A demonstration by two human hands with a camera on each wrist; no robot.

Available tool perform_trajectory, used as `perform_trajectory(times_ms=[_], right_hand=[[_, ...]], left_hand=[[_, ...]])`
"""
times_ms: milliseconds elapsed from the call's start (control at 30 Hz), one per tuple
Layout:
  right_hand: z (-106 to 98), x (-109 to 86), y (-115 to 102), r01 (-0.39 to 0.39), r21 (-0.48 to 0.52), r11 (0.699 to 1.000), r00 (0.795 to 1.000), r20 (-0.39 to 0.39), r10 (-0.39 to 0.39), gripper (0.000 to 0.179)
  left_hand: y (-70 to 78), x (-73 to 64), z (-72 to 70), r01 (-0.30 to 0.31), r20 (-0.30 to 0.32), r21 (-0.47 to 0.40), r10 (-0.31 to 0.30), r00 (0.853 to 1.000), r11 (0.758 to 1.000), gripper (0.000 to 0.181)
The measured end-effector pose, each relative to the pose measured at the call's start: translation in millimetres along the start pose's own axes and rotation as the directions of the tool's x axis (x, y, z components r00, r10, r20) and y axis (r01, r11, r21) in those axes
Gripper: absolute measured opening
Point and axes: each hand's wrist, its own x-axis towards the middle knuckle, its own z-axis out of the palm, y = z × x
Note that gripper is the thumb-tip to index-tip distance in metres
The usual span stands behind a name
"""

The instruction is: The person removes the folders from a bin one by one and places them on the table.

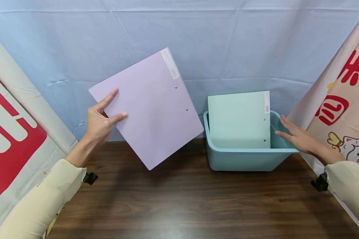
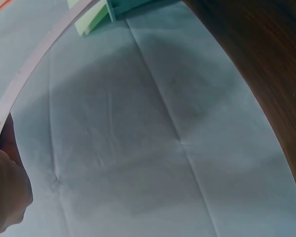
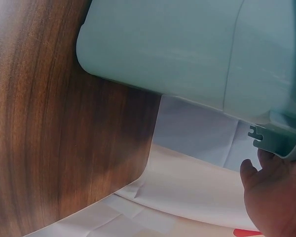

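Observation:
My left hand [image 1: 100,121] pinches a lilac file folder [image 1: 155,113] by its left edge, thumb on the near face. It is raised and tilted, with a white label and two rivets along its right side. In the left wrist view only the folder's thin edge [image 2: 27,69] shows beside the hand [image 2: 7,187]. A pale mint folder [image 1: 237,121] stands in a blue-green plastic bin [image 1: 242,161]. My right hand [image 1: 300,137] holds the bin's right rim, thumb over the inside; in the right wrist view, fingers [image 3: 251,173] bend beneath the rim outside.
The bin stands on a dark wood table [image 1: 179,199] near its back edge. A light blue cloth [image 1: 197,33] hangs behind. Printed cloths hang at the left [image 1: 15,139] and right [image 1: 347,109], the right one close to my right hand.

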Motion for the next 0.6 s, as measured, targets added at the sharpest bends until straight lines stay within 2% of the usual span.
perform_trajectory(times_ms=[233,600], right_hand=[[0.6,-1.3,-0.3,-0.001,-0.003,1.000,1.000,-0.004,0.001,0.084],[1.9,-1.0,2.5,0.003,0.015,1.000,1.000,-0.004,-0.003,0.084]], left_hand=[[-4.4,-1.4,-11.8,0.057,0.056,0.017,-0.058,0.997,0.998,0.085],[-7.8,-0.2,-31.2,0.144,0.111,0.125,-0.158,0.981,0.982,0.085]])
